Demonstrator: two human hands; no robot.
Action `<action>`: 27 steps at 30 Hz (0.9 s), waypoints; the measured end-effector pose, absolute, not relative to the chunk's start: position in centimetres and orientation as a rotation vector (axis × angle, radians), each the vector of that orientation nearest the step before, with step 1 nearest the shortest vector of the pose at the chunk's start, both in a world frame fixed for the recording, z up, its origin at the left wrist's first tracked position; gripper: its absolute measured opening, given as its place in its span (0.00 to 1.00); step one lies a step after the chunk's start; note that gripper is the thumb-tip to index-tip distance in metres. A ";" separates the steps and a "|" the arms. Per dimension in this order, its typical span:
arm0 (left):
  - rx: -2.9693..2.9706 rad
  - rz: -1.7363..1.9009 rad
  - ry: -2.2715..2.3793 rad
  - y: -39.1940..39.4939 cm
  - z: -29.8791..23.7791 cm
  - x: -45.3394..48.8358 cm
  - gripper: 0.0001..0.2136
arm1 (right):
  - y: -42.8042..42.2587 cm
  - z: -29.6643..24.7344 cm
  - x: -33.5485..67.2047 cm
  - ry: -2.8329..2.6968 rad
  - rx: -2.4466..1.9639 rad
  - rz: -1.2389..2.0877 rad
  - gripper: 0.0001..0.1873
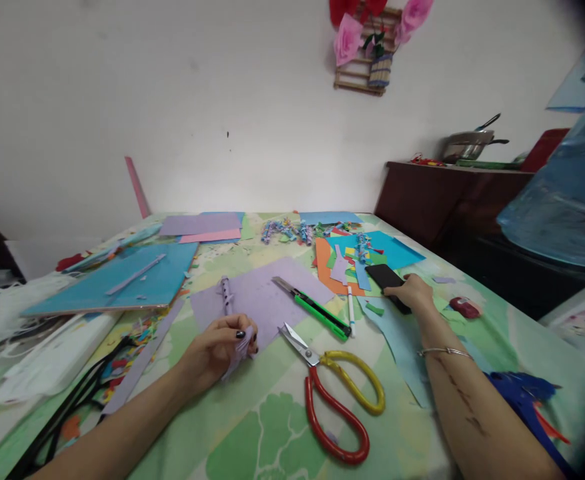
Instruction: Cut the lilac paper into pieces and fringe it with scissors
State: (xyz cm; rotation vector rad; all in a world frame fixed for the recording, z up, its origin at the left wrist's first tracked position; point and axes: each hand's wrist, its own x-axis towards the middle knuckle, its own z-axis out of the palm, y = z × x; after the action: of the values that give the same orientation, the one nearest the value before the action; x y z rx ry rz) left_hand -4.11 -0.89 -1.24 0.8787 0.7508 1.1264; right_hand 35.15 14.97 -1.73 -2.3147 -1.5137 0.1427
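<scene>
My left hand (217,347) is closed around a crumpled piece of purple paper (239,357), near the front edge of a flat purple sheet (267,287). Just beyond it a rolled purple paper tube (226,293) with dark marks lies on that sheet. Over on the right, my right hand (415,293) grips the near end of a black phone (386,277). Between my hands lie partly opened scissors (312,357) with one red and one yellow handle. A green utility knife (317,313) with its blade out and a white marker (351,310) rest beyond the scissors.
A blue board (137,277) with a purple strip lies at left. Curled paper pieces (287,230) and coloured scraps (342,263) lie toward the back. A blue glue gun (519,393) is beside my right forearm. A large water bottle (562,187) stands at right.
</scene>
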 end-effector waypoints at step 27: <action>0.871 1.288 1.077 -0.4 -2.3 -2.8 0.11 | 0.0 3.1 21.3 -2.950 -1.325 0.199 0.28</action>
State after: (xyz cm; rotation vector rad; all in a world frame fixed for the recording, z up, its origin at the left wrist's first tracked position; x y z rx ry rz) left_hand -2.83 -0.43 -2.32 0.8708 1.0765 1.2876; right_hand 21.33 -0.03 3.13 -1.3252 -2.9504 0.1985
